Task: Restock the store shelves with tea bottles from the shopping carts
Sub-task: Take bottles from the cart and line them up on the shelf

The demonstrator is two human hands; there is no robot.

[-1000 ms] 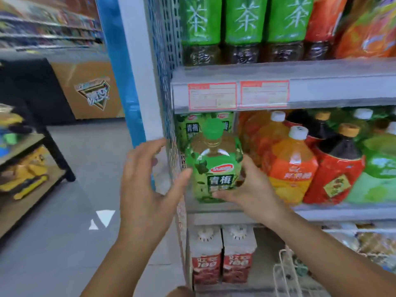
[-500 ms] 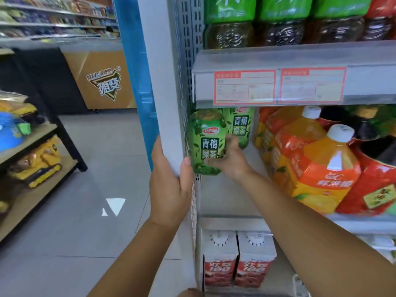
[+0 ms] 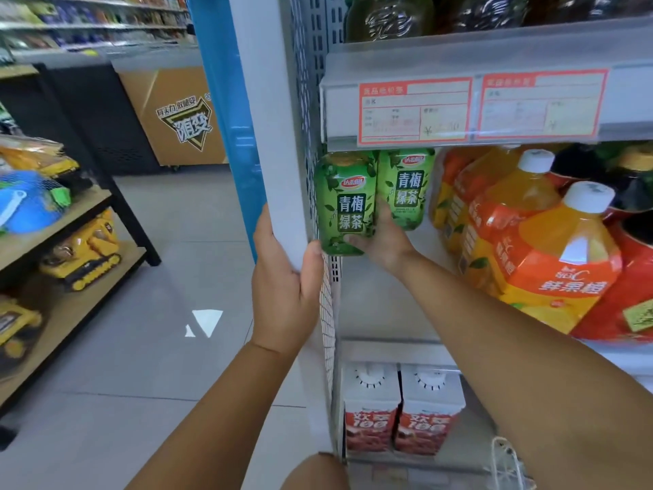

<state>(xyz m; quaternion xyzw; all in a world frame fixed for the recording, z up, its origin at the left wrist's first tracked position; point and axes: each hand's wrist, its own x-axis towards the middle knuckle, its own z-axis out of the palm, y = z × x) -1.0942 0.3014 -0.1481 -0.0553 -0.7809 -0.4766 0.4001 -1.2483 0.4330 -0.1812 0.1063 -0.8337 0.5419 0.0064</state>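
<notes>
My right hand [image 3: 383, 238] grips a green-labelled tea bottle [image 3: 344, 203] low on its body, deep at the left end of the middle shelf [image 3: 385, 298], close to the perforated side panel. A second bottle of the same green tea [image 3: 406, 187] stands just right of it, further back. My left hand [image 3: 284, 281] holds the white upright post [image 3: 279, 136] of the shelf unit, thumb on its inner edge. The bottles' caps are hidden behind the shelf rail with the price tags [image 3: 413, 111].
Large orange juice bottles [image 3: 551, 263] and red-labelled bottles [image 3: 629, 298] fill the middle shelf's right side. Two cartons [image 3: 399, 412] stand on the shelf below. A wire cart corner [image 3: 509, 457] shows at bottom right. A toy rack [image 3: 70, 242] stands across the aisle on the left.
My right hand has carried the bottle from the shelf front deep into the left end beside the other one. My left hand left the bottle and took hold of the post.
</notes>
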